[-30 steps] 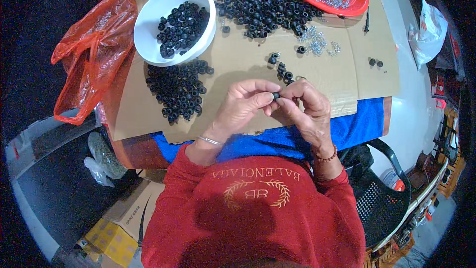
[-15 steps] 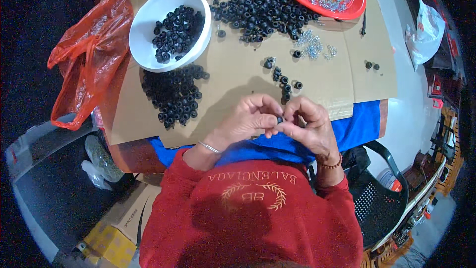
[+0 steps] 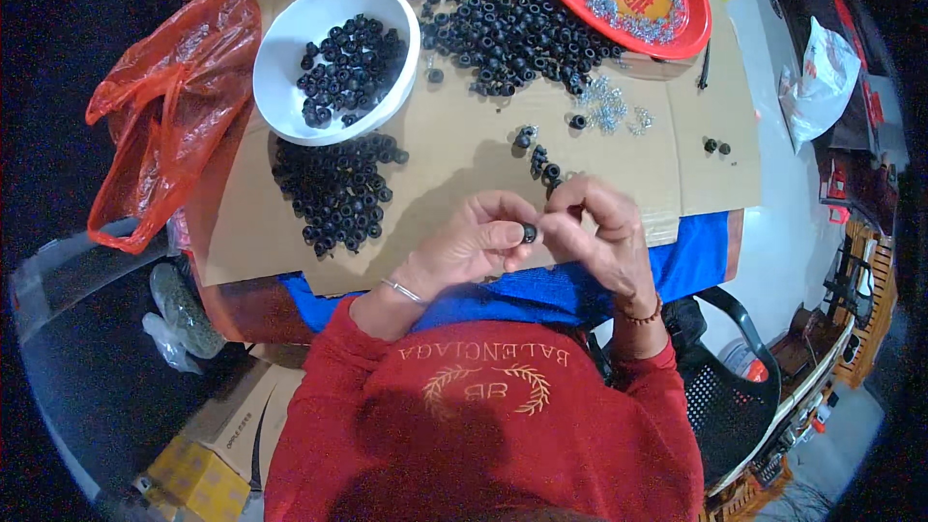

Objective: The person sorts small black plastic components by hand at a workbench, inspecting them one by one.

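Observation:
My left hand (image 3: 462, 246) pinches a small round black part (image 3: 529, 234) with a hole in its end, between thumb and fingertips. Right beside it, my right hand (image 3: 609, 237) has thumb and forefinger pressed together; whatever they may hold is too small to make out. Just beyond the fingers, a short row of loose black parts (image 3: 537, 157) lies on the cardboard (image 3: 464, 140). Small shiny clear or metal bits (image 3: 606, 106) are scattered farther off. To the left, a heap of the black parts (image 3: 333, 193) lies below a white bowl (image 3: 269, 87) holding more of them.
A large pile of black parts (image 3: 522, 39) spreads across the far middle. A red tray (image 3: 704, 14) of shiny bits stands at the far right. An orange-red plastic bag (image 3: 174, 106) lies at the left edge, and blue cloth (image 3: 696, 251) hangs over the near edge.
My right fingers have drawn slightly away from the black part, which now shows more fully in my left fingertips. The whole view has shifted a little.

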Demonstrator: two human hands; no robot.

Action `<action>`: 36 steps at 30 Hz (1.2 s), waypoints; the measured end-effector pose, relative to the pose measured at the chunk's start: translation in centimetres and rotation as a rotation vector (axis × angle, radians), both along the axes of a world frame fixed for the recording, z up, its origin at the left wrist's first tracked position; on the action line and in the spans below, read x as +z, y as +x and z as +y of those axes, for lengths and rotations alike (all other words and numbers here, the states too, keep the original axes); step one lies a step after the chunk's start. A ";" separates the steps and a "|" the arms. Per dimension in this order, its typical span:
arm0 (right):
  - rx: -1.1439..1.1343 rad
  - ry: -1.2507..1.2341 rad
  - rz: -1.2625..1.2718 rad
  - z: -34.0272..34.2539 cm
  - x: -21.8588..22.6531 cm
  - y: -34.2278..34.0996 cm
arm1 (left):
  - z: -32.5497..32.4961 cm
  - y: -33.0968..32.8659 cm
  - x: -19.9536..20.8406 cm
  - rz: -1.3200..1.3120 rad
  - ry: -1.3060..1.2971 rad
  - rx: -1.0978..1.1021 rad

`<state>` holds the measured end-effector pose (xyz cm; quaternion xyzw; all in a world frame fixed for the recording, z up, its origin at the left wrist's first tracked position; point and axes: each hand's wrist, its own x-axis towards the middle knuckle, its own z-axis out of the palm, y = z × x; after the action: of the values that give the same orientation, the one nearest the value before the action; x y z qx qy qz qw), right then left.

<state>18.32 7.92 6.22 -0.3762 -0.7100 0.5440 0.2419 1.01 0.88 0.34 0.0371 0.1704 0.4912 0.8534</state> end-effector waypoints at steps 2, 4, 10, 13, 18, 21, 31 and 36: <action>-0.063 0.296 -0.134 1.2 -0.5 0.2 | 0.2 -0.1 0.3 -0.051 0.002 0.007; -0.122 0.433 -0.204 2.3 -0.6 -0.6 | 0.4 -0.2 0.4 -0.103 0.005 0.014; -0.176 0.639 -0.389 3.3 -1.3 -0.7 | 0.6 -0.4 0.4 -0.099 0.027 0.040; -0.147 0.571 -0.378 3.0 -1.6 -1.0 | 0.6 -0.3 0.1 -0.027 0.038 0.014; -0.043 0.758 -0.446 4.8 -1.9 -3.3 | 0.7 -0.2 0.1 0.013 0.068 0.021; 0.040 0.838 -0.484 6.1 -2.8 -3.9 | 0.8 -0.3 -0.1 -0.008 0.084 0.013; -0.019 0.561 -0.187 4.9 -1.2 -2.3 | 0.8 -0.4 0.2 0.018 0.053 0.038; -0.157 -0.301 0.264 2.3 -0.3 -0.7 | 0.7 -0.6 0.1 0.014 0.033 0.032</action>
<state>17.64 10.24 5.87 -0.3877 -0.5514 0.6678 0.3158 0.40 1.63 0.45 0.0518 0.1690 0.5072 0.8435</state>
